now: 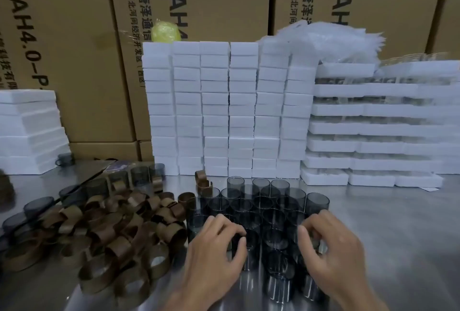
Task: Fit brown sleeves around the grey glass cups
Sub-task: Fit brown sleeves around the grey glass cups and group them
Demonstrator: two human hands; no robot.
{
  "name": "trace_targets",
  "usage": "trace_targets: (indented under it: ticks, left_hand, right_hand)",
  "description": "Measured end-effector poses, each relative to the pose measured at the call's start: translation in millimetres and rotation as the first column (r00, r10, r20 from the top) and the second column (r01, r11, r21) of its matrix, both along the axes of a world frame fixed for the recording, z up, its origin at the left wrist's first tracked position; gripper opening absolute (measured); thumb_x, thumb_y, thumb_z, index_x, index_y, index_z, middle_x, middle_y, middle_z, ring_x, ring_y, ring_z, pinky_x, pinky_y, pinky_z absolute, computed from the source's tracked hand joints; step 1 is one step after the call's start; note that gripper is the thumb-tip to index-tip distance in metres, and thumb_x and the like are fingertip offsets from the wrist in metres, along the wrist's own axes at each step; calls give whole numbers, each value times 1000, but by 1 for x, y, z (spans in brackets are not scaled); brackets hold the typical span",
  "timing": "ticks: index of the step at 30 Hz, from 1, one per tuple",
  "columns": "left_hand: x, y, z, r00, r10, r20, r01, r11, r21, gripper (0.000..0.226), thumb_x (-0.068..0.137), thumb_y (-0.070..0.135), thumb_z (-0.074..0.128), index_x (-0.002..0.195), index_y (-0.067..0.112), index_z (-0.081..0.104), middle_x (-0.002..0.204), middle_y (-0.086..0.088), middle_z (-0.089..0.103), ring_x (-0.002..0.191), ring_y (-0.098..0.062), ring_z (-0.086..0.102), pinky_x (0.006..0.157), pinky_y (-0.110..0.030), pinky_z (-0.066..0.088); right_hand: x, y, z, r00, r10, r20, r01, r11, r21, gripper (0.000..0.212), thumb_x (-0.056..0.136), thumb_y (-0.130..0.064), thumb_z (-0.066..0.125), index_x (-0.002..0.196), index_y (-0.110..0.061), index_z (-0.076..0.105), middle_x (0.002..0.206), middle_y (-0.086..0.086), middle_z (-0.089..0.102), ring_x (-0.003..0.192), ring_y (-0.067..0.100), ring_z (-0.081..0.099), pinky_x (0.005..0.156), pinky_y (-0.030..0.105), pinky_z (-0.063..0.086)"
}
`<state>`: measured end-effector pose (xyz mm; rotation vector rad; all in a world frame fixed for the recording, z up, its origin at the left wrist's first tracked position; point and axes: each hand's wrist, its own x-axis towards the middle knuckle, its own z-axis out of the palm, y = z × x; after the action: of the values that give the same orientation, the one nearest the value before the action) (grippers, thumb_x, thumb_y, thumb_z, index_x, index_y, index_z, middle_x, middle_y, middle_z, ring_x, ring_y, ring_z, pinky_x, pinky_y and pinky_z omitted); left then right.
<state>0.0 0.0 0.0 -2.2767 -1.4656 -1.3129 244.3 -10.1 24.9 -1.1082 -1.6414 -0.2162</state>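
Note:
Several grey glass cups (263,201) stand packed together on the metal table in front of me. A heap of brown sleeves (107,231) lies to their left. My left hand (214,253) reaches over the near left cups with fingers curled around the rim of a grey cup (239,241). My right hand (331,246) hovers on the near right cups, fingers curled onto their rims. Whether either hand truly grips a cup is blurred. Two sleeves (202,181) stand upright behind the cups.
More grey cups (146,174), some sleeved, sit at the far left. Stacks of white foam boxes (224,111) and foam trays (373,131) wall the back of the table (398,236). Cardboard cartons (74,49) stand behind.

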Motion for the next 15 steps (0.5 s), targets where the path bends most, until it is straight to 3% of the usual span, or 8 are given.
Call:
trace_targets:
  ticks: [2, 4, 10, 12, 15]
  left_hand:
    - [0, -2, 4, 1000, -5, 9, 5, 999, -38, 19, 101, 50, 54, 104, 39, 69, 99, 27, 47, 100, 4, 52, 61, -9, 36]
    - [1, -2, 3, 1000, -16, 22, 18, 998, -62, 19, 100, 51, 54, 104, 39, 69, 99, 27, 48, 102, 5, 52, 63, -9, 37]
    - [-1, -5, 1, 997, -48, 59, 54, 994, -91, 23, 101, 50, 52, 104, 36, 70, 100, 23, 50, 103, 0, 53, 72, -17, 45]
    - [-2, -6, 1, 995, -67, 78, 74, 993, -89, 24, 101, 48, 52, 102, 34, 71, 100, 22, 50, 103, -1, 52, 75, -21, 47]
    - [-2, -7, 2, 992, -71, 101, 80, 993, -89, 22, 100, 45, 53, 101, 34, 71, 100, 22, 50, 103, 0, 52, 77, -21, 47]
  right_hand:
    - [-5, -3, 4, 990, -16, 138, 20, 1000, -22, 26, 93, -48, 58, 72, -32, 57, 73, -16, 46, 74, 6, 50, 58, 21, 40]
    - [-8, -3, 1, 968, 44, 246, -25, 996, -82, 27, 92, -54, 63, 74, -34, 60, 78, -20, 47, 80, 6, 49, 62, 24, 44]
    - [-10, -9, 1, 896, 75, 437, -27, 993, -115, 43, 79, -74, 74, 73, -35, 56, 84, -19, 45, 82, 8, 43, 74, 26, 43]
    - [-11, -11, 0, 867, 105, 487, -42, 989, -139, 42, 76, -72, 77, 72, -36, 55, 86, -19, 45, 83, 8, 46, 76, 27, 44]
    - [-14, -14, -1, 831, 142, 538, -86, 988, -127, 28, 68, -55, 80, 71, -36, 58, 89, -18, 46, 86, 9, 48, 79, 29, 42]
